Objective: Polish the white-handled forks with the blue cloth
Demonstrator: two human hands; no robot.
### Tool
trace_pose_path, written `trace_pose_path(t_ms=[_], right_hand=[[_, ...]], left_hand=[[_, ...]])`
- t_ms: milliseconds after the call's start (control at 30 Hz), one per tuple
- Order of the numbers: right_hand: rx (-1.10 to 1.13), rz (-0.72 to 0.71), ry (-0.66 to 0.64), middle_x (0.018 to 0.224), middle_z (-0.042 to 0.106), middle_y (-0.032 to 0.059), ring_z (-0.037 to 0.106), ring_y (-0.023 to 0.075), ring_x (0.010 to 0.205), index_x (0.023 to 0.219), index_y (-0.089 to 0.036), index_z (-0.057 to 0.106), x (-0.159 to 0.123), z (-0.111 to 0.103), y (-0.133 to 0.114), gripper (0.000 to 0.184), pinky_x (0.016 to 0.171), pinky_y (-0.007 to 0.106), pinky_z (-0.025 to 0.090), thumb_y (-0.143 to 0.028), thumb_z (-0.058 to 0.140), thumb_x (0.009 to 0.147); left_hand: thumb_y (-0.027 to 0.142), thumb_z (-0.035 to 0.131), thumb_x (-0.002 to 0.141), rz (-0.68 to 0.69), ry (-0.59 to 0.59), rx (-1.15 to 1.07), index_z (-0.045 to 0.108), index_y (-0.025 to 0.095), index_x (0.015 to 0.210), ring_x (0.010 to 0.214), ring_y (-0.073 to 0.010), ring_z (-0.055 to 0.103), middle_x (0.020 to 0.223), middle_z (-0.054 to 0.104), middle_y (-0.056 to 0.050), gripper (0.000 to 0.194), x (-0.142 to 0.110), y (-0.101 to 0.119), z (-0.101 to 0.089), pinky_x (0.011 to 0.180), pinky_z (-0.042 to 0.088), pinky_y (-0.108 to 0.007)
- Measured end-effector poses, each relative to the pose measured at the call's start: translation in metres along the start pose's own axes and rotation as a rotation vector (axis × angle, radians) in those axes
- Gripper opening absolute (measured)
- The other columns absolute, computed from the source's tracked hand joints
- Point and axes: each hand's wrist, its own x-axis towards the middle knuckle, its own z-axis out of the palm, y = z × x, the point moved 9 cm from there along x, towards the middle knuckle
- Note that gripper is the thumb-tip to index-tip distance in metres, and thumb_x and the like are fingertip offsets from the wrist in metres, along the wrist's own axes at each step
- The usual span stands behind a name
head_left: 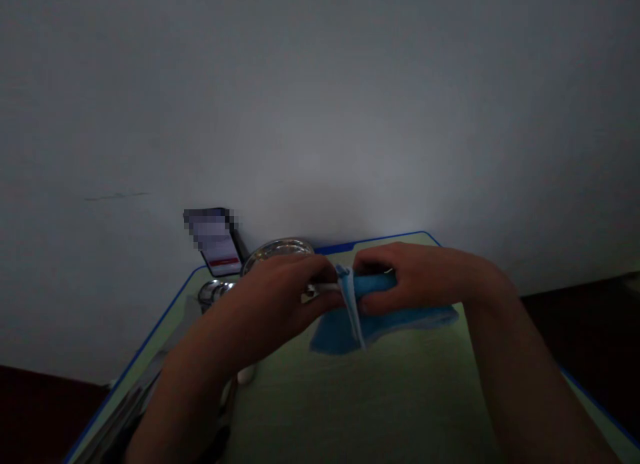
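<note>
My left hand point(290, 287) is closed on a thin whitish stick-like piece point(326, 288), whose kind I cannot make out. That piece runs to the right into a blue cloth point(336, 334) with pale edges. Around a rolled or bunched part of the same cloth, the fingers of my right hand point(407, 277) are wrapped. The loose part of the cloth hangs below both hands, just above or on the table. Whatever lies inside the bunched part is hidden.
A pale green table point(370, 411) with a blue rim stands against a grey wall point(320, 117). Behind my left hand are a round metal dish point(285, 246) and a shiny metal container point(209, 294). A phone point(220, 247) leans on the wall. My left forearm partly covers items along the left side.
</note>
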Motion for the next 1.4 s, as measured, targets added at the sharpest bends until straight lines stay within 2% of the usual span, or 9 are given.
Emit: trace_pose_path(t_ms=[267, 400, 500, 733, 933, 1133, 1200, 1300, 1400], right_hand=[[-0.004, -0.006, 0.000, 0.086, 0.064, 0.0012, 0.057, 0.0148, 0.071, 0.092, -0.021, 0.059, -0.002, 0.000, 0.000, 0.031, 0.058, 0.024, 0.040, -0.035, 0.064, 0.065], [0.105, 0.033, 0.048, 0.088, 0.066, 0.0010, 0.059, 0.0148, 0.071, 0.099, -0.023, 0.057, -0.004, -0.004, 0.007, 0.041, 0.059, 0.024, 0.043, -0.043, 0.066, 0.065], [0.145, 0.063, 0.075, 0.089, 0.066, 0.0028, 0.060, 0.0153, 0.069, 0.101, -0.023, 0.058, -0.003, -0.006, 0.015, 0.044, 0.059, 0.025, 0.044, -0.050, 0.062, 0.068], [0.064, -0.012, 0.274, 0.081, 0.067, 0.0013, 0.058, 0.0141, 0.069, 0.091, -0.021, 0.067, 0.000, -0.021, 0.009, 0.030, 0.061, 0.025, 0.042, -0.044, 0.052, 0.078], [0.060, -0.134, 0.461, 0.098, 0.067, 0.0025, 0.060, 0.0182, 0.089, 0.094, -0.023, 0.067, -0.011, -0.037, -0.007, 0.029, 0.079, 0.030, 0.044, -0.043, 0.056, 0.076], [0.063, -0.230, 0.309, 0.114, 0.061, 0.0017, 0.055, 0.0187, 0.103, 0.094, -0.025, 0.065, -0.007, -0.024, -0.020, 0.025, 0.087, 0.031, 0.042, -0.040, 0.051, 0.082], [0.047, -0.209, 0.336, 0.113, 0.061, 0.0023, 0.056, 0.0183, 0.101, 0.100, -0.024, 0.061, -0.006, -0.023, -0.019, 0.026, 0.086, 0.031, 0.042, -0.039, 0.051, 0.081], [0.008, -0.157, 0.382, 0.111, 0.060, 0.0029, 0.057, 0.0184, 0.096, 0.111, -0.024, 0.053, -0.005, -0.023, -0.014, 0.039, 0.081, 0.031, 0.043, -0.038, 0.059, 0.075], [-0.037, -0.144, 0.357, 0.111, 0.060, 0.0030, 0.057, 0.0184, 0.093, 0.117, -0.025, 0.049, -0.002, -0.019, -0.013, 0.047, 0.078, 0.030, 0.042, -0.038, 0.061, 0.073]], left_hand=[[0.049, 0.044, 0.085, -0.032, -0.091, -0.054, 0.062, 0.020, 0.087, 0.068, -0.0148, 0.058, 0.077, 0.064, -0.001, 0.034, -0.003, -0.007, 0.000, 0.060, 0.042, -0.024], [0.043, 0.040, 0.089, 0.022, -0.076, -0.097, 0.061, 0.019, 0.087, 0.068, -0.0137, 0.059, 0.078, 0.064, -0.001, 0.032, -0.007, -0.007, -0.005, 0.061, 0.042, -0.023], [0.043, 0.040, 0.089, 0.007, -0.064, -0.079, 0.061, 0.019, 0.085, 0.065, -0.0132, 0.058, 0.074, 0.063, -0.001, 0.032, -0.009, -0.012, -0.006, 0.059, 0.041, -0.023], [0.043, 0.038, 0.089, -0.036, -0.059, -0.011, 0.060, 0.018, 0.081, 0.062, -0.0128, 0.056, 0.073, 0.062, -0.001, 0.034, -0.010, -0.015, -0.003, 0.057, 0.039, -0.023], [0.037, 0.038, 0.089, -0.092, -0.081, 0.011, 0.061, 0.018, 0.082, 0.061, -0.0142, 0.056, 0.070, 0.062, -0.001, 0.032, -0.008, -0.023, 0.001, 0.055, 0.038, -0.024], [0.036, 0.037, 0.088, -0.130, -0.046, -0.020, 0.061, 0.019, 0.093, 0.056, -0.0134, 0.055, 0.063, 0.062, 0.002, 0.030, -0.008, -0.029, -0.009, 0.055, 0.039, -0.023], [0.036, 0.039, 0.088, -0.122, -0.040, -0.039, 0.061, 0.018, 0.092, 0.059, -0.0137, 0.056, 0.068, 0.064, 0.001, 0.029, -0.008, -0.027, -0.012, 0.057, 0.039, -0.023], [0.037, 0.037, 0.088, -0.112, -0.020, -0.074, 0.061, 0.017, 0.089, 0.062, -0.0140, 0.057, 0.073, 0.065, -0.001, 0.031, -0.008, -0.022, -0.015, 0.057, 0.040, -0.023], [0.038, 0.038, 0.088, -0.101, -0.002, -0.090, 0.060, 0.016, 0.088, 0.061, -0.0139, 0.057, 0.072, 0.064, -0.002, 0.032, -0.008, -0.016, -0.016, 0.055, 0.041, -0.023]])
